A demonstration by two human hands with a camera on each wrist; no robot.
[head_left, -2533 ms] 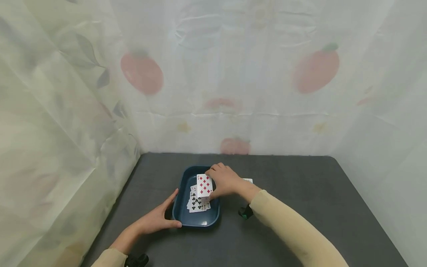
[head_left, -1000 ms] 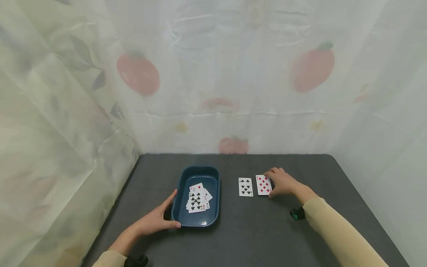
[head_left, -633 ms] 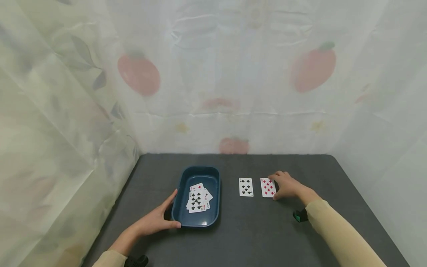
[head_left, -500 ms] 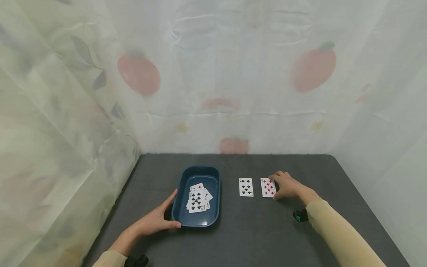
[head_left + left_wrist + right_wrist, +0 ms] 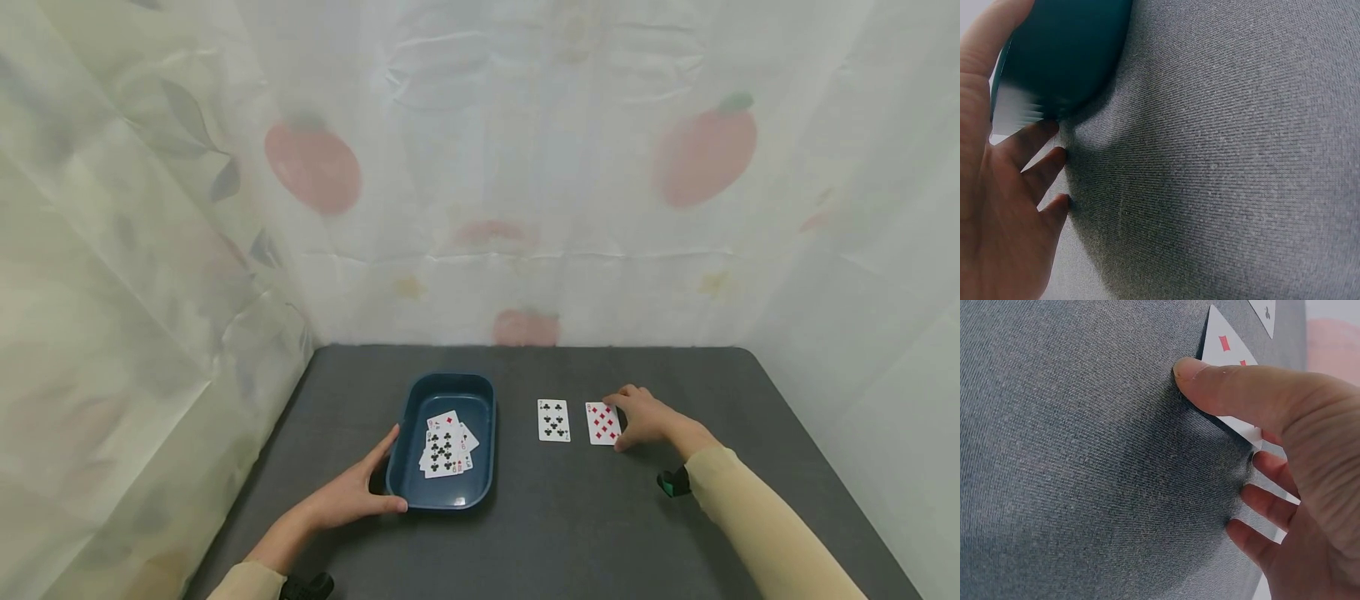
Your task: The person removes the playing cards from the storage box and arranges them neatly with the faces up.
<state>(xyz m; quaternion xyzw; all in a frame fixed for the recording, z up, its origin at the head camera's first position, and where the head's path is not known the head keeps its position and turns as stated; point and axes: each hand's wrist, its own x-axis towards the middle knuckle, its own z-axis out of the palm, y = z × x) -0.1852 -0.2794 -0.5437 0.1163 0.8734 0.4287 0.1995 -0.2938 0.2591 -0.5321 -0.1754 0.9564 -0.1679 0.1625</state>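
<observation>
My left hand (image 5: 348, 496) rests against the left side of a dark blue tray (image 5: 397, 467), thumb at its near corner and fingers spread along the wall. In the left wrist view the thumb lies at the rim of the tray (image 5: 1072, 69). Several overlapping playing cards (image 5: 442, 454) lie face up inside, a clubs card on top. My right hand (image 5: 648, 417) pinches the right side of a diamonds playing card (image 5: 601, 423) at the table surface. The right wrist view has the thumb at that card's (image 5: 1224, 350) edge; the index fingertip is mostly hidden.
A clubs playing card (image 5: 553, 421) lies face up between the tray and the diamonds card, a narrow gap from the latter. Dark grey cloth covers the table (image 5: 570, 525). Patterned curtains (image 5: 480, 208) hang behind and at both sides.
The right hand carried the diamonds card from above the tray to the right of the clubs card, then shifted it slightly right and nearer. The left hand and tray stayed put.
</observation>
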